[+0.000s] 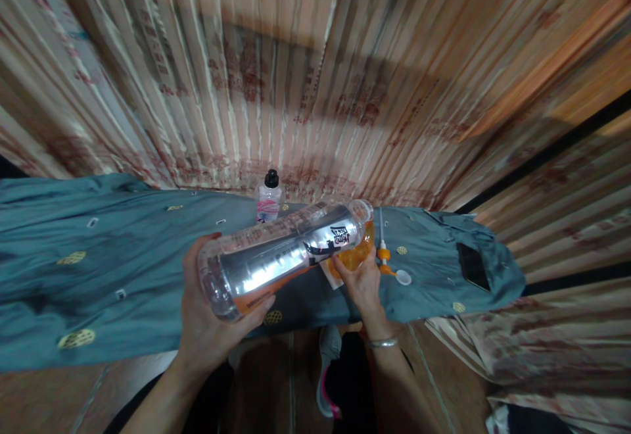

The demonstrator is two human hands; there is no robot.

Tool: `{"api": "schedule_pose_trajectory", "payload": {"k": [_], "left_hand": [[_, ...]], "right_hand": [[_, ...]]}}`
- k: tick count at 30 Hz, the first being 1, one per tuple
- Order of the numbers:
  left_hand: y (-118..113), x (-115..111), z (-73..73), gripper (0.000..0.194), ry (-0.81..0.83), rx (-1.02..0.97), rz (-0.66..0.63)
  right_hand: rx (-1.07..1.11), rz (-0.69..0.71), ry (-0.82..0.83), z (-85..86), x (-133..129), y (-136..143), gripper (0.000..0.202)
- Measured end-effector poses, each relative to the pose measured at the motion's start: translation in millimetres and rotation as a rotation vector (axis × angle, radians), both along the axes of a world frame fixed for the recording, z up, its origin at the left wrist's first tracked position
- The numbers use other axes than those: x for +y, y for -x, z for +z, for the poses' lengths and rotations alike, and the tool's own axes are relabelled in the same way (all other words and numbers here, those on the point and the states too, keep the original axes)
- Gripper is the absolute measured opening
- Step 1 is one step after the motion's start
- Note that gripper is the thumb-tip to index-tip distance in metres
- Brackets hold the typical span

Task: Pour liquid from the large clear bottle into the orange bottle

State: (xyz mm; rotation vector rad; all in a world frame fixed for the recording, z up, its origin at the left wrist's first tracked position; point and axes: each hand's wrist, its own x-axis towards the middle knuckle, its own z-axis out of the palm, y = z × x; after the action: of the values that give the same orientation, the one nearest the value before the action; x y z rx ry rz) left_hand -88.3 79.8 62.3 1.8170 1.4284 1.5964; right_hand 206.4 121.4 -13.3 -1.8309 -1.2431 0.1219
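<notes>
A large clear plastic bottle (280,260) with a silver label lies tilted in the air, its neck pointing right and slightly up in view. My left hand (210,319) is wrapped round its base end. Under its neck, my right hand (363,283) grips an amber see-through bottle (351,260), partly hidden by the larger one. Whether the two mouths touch I cannot tell. Just right of my right hand, an orange and white pump head (384,256) with a long tube lies on the cloth, near a small round white piece (403,278).
A teal patterned cloth (142,243) covers the narrow table. A small clear bottle with a black cap (269,197) stands at the back. A dark phone (473,266) lies at the right end. Behind rises a pleated curtain (296,79); a dark bar (552,151) crosses at right.
</notes>
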Motion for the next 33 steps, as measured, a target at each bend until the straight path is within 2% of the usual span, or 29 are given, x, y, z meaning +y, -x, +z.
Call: {"api": "schedule_pose_trajectory", "payload": {"k": [7, 13, 17, 21, 27, 33], "left_hand": [[1.4, 0.8, -2.8, 0.092, -0.045, 0.075, 0.009], [1.6, 0.0, 0.4, 0.092, -0.023, 0.054, 0.01], [1.1, 0.2, 2.1, 0.088, -0.026, 0.059, -0.004], [-1.6, 0.7, 3.7, 0.092, -0.003, 0.019, 0.013], [1.2, 2.6, -0.1, 0.093, -0.004, 0.025, 0.0], [1.1, 2.4, 0.2, 0.091, 0.003, 0.024, 0.008]], "right_hand": [[0.001, -0.021, 0.038, 0.7, -0.8, -0.4, 0.098], [-0.005, 0.009, 0.029, 0.8, -1.4, -2.0, 0.094], [-0.005, 0.003, 0.034, 1.3, -1.3, -2.0, 0.098], [-0.007, 0.006, 0.046, 1.5, -1.8, -2.4, 0.101], [0.018, 0.03, 0.07, 5.4, -3.7, -3.6, 0.103], [0.018, 0.052, 0.044, 6.6, -4.7, -4.2, 0.095]]}}
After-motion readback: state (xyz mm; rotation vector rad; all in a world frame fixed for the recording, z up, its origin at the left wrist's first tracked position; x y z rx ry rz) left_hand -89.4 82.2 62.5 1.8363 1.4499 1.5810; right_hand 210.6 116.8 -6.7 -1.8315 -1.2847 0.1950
